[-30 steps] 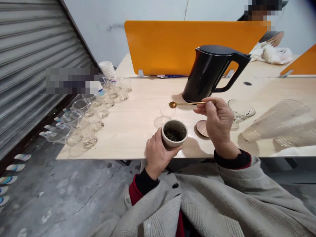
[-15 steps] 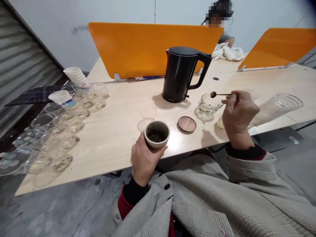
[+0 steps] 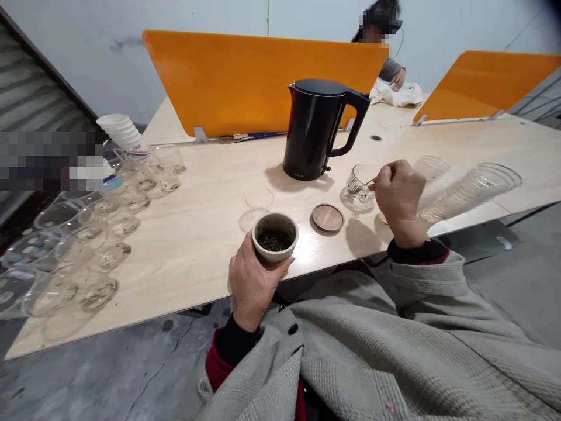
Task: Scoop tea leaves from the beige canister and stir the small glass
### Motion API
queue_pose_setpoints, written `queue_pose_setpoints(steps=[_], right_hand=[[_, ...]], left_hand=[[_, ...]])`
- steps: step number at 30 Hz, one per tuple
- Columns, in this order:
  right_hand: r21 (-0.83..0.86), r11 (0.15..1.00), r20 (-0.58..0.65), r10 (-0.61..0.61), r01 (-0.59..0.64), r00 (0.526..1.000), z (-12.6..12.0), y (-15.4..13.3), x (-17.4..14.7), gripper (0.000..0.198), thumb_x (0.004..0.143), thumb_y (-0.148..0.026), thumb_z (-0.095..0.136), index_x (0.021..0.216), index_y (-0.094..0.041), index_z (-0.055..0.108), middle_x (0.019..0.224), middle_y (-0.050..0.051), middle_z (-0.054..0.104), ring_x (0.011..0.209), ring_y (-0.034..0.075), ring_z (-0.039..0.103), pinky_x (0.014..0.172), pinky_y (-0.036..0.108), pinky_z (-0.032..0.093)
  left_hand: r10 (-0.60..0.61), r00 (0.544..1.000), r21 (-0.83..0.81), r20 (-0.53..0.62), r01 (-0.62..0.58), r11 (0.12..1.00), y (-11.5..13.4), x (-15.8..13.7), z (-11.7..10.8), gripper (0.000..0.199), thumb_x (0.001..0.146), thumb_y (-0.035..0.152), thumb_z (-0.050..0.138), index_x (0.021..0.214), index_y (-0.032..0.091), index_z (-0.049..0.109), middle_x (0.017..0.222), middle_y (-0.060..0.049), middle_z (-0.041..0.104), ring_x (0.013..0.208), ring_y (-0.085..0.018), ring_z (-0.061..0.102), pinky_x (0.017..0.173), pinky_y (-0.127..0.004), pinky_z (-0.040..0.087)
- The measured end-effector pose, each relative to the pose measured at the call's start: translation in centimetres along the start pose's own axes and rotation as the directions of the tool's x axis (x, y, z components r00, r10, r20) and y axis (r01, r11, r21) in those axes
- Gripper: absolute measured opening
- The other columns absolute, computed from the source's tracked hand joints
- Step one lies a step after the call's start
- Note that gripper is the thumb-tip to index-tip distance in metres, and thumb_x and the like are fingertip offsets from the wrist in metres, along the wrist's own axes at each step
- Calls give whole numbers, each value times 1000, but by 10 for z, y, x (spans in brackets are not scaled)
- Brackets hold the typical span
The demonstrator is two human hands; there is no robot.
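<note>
My left hand (image 3: 254, 278) is wrapped round a pale ceramic jar (image 3: 262, 255), tilted a little toward me, with dark dry tea leaves (image 3: 274, 238) inside. My right hand (image 3: 400, 199) is closed on a small spoon, pointed down at the clear glass cup (image 3: 356, 186). Most of the spoon is hidden by the fingers and the cup. Dark marks or leaves show on the cup's wall. Between the jar and the cup lies a round wooden lid (image 3: 328, 217), flat on the table.
Beyond the lid stands a black electric kettle (image 3: 309, 131). Clear cups lie stacked (image 3: 475, 190) at the right. Several clear cups (image 3: 103, 254) and stacked paper cups (image 3: 123, 133) crowd the left. Orange dividers (image 3: 236, 85) line the back; a person sits behind with a white cloth (image 3: 397, 93).
My right hand has turned over and moved left and slightly down, bringing the spoon's head from above the cup down to it. My left hand still holds the jar in nearly the same pose.
</note>
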State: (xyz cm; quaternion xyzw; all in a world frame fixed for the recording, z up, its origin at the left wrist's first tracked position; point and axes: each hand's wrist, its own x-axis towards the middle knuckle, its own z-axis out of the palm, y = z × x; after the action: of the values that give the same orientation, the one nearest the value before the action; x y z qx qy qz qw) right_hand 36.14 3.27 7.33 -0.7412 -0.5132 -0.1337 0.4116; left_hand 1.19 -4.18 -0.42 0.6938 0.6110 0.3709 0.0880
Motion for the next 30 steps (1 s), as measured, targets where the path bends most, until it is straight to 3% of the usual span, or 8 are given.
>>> queue_pose_setpoints(steps=[4,8,12,20,26,30], right_hand=[[162,982,-110,115,-96,987,0,-8,0,21,106,-32,47,93,-23,61,72,5,70,68,24,75,69,39,57],[247,967,-177,105,-59,979,4,-9,-3,20,107,-36,49,95,-24,59,83,6,75,72,22,79,62,34,56],[229,973,-206,85,-36,975,6,-5,-10,18,106,-34,49,94,-22,57,85,6,77,74,22,80,62,32,55],[78,995,-138,66,-55,988,3,-3,-27,15,104,-31,49,99,-22,59,77,5,75,78,25,77,80,40,56],[14,998,-43,69,-69,997,12,3,-24,16,101,-30,49,98,-21,62,71,6,71,74,27,73,82,43,54],[-12,998,-28,57,-58,998,2,0,-32,22,98,-36,56,108,-19,67,72,7,72,74,29,72,80,45,55]], left_hand=[[-14,1000,7,13,14,1000,0,0,-1,95,76,62,90,148,13,53,131,-22,75,117,-41,75,99,-53,60],[-12,1000,7,5,12,1000,0,0,0,93,77,63,88,148,15,52,131,-21,75,117,-40,75,99,-53,60],[2,1000,12,-14,-2,1000,-1,0,1,91,79,64,86,149,16,52,132,-21,75,117,-41,75,98,-53,60],[-7,1000,21,-10,7,1000,-2,0,1,93,77,63,88,149,16,52,132,-21,75,114,-42,75,97,-55,60],[-10,1000,27,-1,10,1000,-1,0,1,93,76,62,89,149,16,52,132,-21,75,114,-41,75,96,-54,60],[-10,1000,17,-6,10,1000,0,0,1,93,76,62,88,148,15,52,131,-21,75,115,-41,75,98,-54,60]])
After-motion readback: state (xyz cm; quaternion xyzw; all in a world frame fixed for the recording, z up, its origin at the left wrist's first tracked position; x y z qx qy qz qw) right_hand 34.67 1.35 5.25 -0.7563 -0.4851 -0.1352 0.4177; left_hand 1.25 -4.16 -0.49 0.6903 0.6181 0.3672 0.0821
